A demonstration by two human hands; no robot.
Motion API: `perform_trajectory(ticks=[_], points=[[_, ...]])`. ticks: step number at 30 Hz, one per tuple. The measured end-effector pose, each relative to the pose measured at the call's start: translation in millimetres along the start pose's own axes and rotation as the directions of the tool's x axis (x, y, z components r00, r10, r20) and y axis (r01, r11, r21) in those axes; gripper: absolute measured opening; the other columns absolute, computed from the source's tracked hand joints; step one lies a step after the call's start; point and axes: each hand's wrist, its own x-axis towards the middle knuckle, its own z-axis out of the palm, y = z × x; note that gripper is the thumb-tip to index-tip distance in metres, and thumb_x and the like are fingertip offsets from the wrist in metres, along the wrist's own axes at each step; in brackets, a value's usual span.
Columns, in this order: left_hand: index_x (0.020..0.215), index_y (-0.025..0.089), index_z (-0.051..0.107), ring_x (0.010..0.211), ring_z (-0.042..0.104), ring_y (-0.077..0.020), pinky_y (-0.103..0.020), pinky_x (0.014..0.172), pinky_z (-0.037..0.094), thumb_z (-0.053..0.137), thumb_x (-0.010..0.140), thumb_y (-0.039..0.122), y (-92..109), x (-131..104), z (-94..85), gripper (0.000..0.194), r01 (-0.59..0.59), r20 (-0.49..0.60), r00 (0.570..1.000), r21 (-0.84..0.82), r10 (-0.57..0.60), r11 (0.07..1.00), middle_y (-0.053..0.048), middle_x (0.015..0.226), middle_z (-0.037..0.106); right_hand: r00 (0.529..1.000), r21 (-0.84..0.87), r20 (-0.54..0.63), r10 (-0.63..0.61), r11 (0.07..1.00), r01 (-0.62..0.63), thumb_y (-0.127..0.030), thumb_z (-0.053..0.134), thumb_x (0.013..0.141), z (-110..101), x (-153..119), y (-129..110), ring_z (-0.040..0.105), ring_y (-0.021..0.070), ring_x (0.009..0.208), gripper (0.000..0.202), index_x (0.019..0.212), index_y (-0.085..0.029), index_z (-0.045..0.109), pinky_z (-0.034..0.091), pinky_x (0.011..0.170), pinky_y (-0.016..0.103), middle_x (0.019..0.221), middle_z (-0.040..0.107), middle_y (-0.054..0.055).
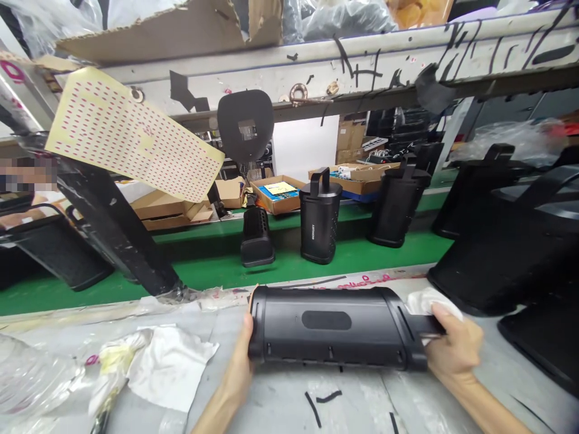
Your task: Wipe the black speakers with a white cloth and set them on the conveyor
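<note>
A black portable speaker [289, 343] with a carrying handle lies sideways between my hands, above the grey worktable. My left hand [237, 361] is closed around its left end, the fingers mostly hidden behind it. At the other end, my right hand [456, 343] grips the speaker's handle [423, 325] together with a white cloth [429, 298]. An oval dark patch shows on the side facing me. Another white cloth [167, 364] lies crumpled on the table left of my left hand.
Similar black speakers stand on the green conveyor [203, 259], one upright [320, 223] and one lying down [257, 238]. More large speakers [511, 241] crowd the right. A black post [117, 223] with a yellow sticker sheet [131, 132] rises at left. Black strips [329, 396] dot the table [280, 410].
</note>
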Motion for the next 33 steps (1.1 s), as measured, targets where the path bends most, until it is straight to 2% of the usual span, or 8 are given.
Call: perform_trajectory(ticks=[2, 8, 17, 20, 23, 26, 30, 33], points=[[0.12, 0.024, 0.069, 0.138, 0.043, -0.0321, -0.048, 0.117, 0.032, 0.06, 0.081, 0.067, 2.2, 2.7, -1.0, 0.059, -0.001, -0.016, 1.0, -0.013, 0.001, 1.0, -0.007, 0.127, 0.067, 0.999, 0.066, -0.039, -0.007, 0.998, 0.01, -0.05, 0.054, 0.073, 5.4, -2.0, -8.1, 0.049, 0.0223, 0.048, 0.032, 0.053, -0.026, 0.05, 0.038, 0.051, 0.034, 0.053, 0.049, 0.005], [0.143, 0.032, 0.046, 0.147, 0.025, -0.0305, -0.045, 0.123, 0.015, 0.059, 0.083, 0.057, 4.9, 3.8, -8.3, 0.067, -0.265, 0.032, 0.964, 0.05, 0.264, 0.963, 0.002, 0.154, 0.042, 0.998, 0.214, -0.009, 0.059, 0.975, -0.055, -0.042, 0.054, 0.084, 13.2, -7.3, -35.7, 0.041, 0.0163, 0.041, 0.041, 0.048, -0.023, 0.047, 0.034, 0.043, 0.029, 0.046, 0.044, 0.001], [0.142, 0.036, 0.047, 0.147, 0.024, -0.0308, -0.045, 0.123, 0.012, 0.055, 0.083, 0.062, -3.9, 7.7, -19.8, 0.065, -0.399, 0.068, 0.917, 0.162, 0.393, 0.903, 0.004, 0.152, 0.043, 0.975, 0.321, 0.113, 0.192, 0.921, -0.218, -0.045, 0.053, 0.086, 12.1, -1.0, -49.0, 0.044, 0.015, 0.042, 0.041, 0.053, -0.021, 0.05, 0.036, 0.038, 0.026, 0.048, 0.047, -0.001], [0.14, 0.036, 0.05, 0.146, 0.026, -0.0315, -0.043, 0.123, 0.012, 0.058, 0.081, 0.064, -1.9, 6.2, -17.5, 0.066, -0.434, 0.081, 0.901, 0.19, 0.426, 0.881, 0.003, 0.152, 0.044, 0.969, 0.304, 0.146, 0.197, 0.924, -0.234, -0.045, 0.052, 0.092, 4.5, 10.5, -61.3, 0.057, 0.0176, 0.054, 0.038, 0.065, -0.02, 0.062, 0.047, 0.048, 0.026, 0.061, 0.061, 0.001], [0.136, 0.035, 0.056, 0.146, 0.027, -0.0319, -0.041, 0.123, 0.016, 0.063, 0.078, 0.065, 3.6, 2.5, -13.1, 0.066, -0.514, 0.118, 0.858, 0.214, 0.5, 0.831, 0.003, 0.151, 0.046, 0.924, 0.209, 0.382, -0.019, 0.976, -0.066, -0.04, 0.045, 0.098, -5.3, 17.8, -77.9, 0.065, 0.0258, 0.104, 0.034, 0.111, -0.02, 0.07, 0.053, 0.09, 0.037, 0.112, 0.07, 0.007], [0.134, 0.034, 0.059, 0.144, 0.031, -0.0313, -0.038, 0.121, 0.021, 0.064, 0.076, 0.067, 12.3, -4.2, -5.8, 0.066, -0.588, 0.157, 0.808, 0.257, 0.568, 0.767, 0.002, 0.148, 0.051, 0.758, 0.074, 0.582, -0.294, 0.947, 0.311, -0.025, 0.041, 0.099, -15.6, 7.5, -86.5, 0.05, 0.0255, 0.13, 0.041, 0.138, -0.023, 0.055, 0.04, 0.11, 0.044, 0.138, 0.056, 0.005], [0.133, 0.031, 0.061, 0.143, 0.034, -0.0334, -0.04, 0.121, 0.02, 0.066, 0.073, 0.07, 21.7, -14.8, 6.7, 0.072, -0.663, 0.212, 0.747, 0.296, 0.63, 0.688, -0.001, 0.147, 0.052, 0.772, -0.123, 0.525, -0.358, 0.866, 0.485, -0.013, 0.038, 0.098, -40.2, -33.1, -81.9, 0.036, 0.0209, 0.14, 0.059, 0.156, -0.021, 0.027, 0.024, 0.119, 0.036, 0.152, 0.039, 0.004], [0.131, 0.028, 0.063, 0.143, 0.033, -0.0351, -0.042, 0.121, 0.018, 0.067, 0.071, 0.07, 21.6, -18.9, 9.8, 0.073, -0.678, 0.185, 0.733, 0.276, 0.654, 0.682, -0.003, 0.147, 0.051, 0.767, -0.135, 0.519, -0.378, 0.849, 0.51, -0.014, 0.041, 0.094, -70.0, -65.6, -73.3, 0.036, 0.0234, 0.14, 0.063, 0.155, -0.021, 0.03, 0.019, 0.12, 0.033, 0.152, 0.04, 0.003]])
